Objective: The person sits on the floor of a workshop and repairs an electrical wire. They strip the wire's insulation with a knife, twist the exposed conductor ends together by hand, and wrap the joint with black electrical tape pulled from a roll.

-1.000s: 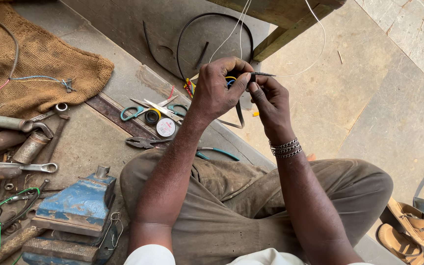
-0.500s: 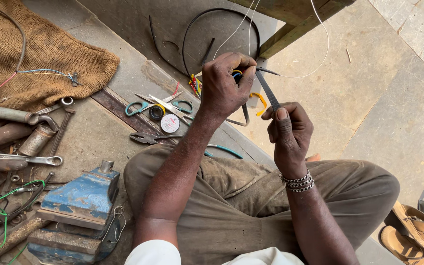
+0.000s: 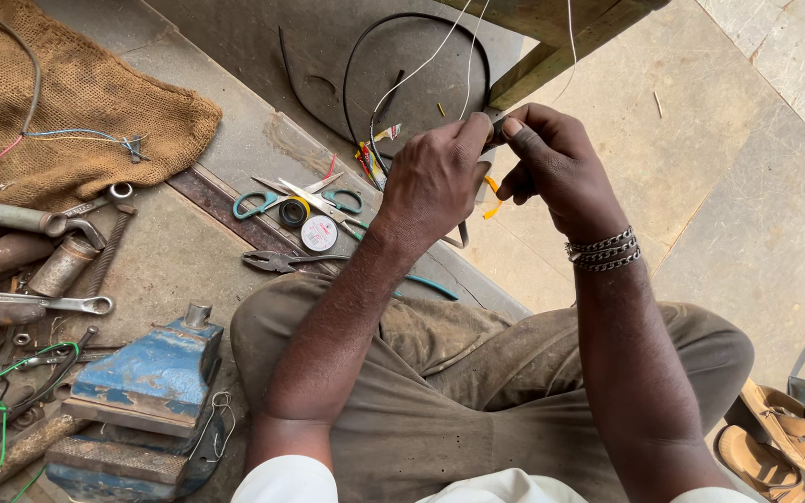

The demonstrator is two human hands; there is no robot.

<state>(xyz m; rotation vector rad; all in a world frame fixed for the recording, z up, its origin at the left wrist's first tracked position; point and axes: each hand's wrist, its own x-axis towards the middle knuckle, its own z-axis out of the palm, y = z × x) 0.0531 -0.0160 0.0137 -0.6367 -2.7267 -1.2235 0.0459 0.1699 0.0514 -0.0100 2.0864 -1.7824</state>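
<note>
Above the lap, at twelve o'clock, a black cable [image 3: 494,126] is pinched between the fingertips of the left hand [image 3: 435,182] and the right hand [image 3: 552,163], both clenched on it. Scissors [image 3: 305,197] are seen at nine o'clock of the hands, a blue vise [image 3: 146,377] at seven.

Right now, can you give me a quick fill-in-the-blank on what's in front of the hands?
1. The left hand and right hand meet at a thin black ____.
2. The chain bracelets sit on the ____ wrist.
3. The scissors have ____ handles.
4. The vise is painted ____.

Missing words: cable; right; green; blue.
</note>
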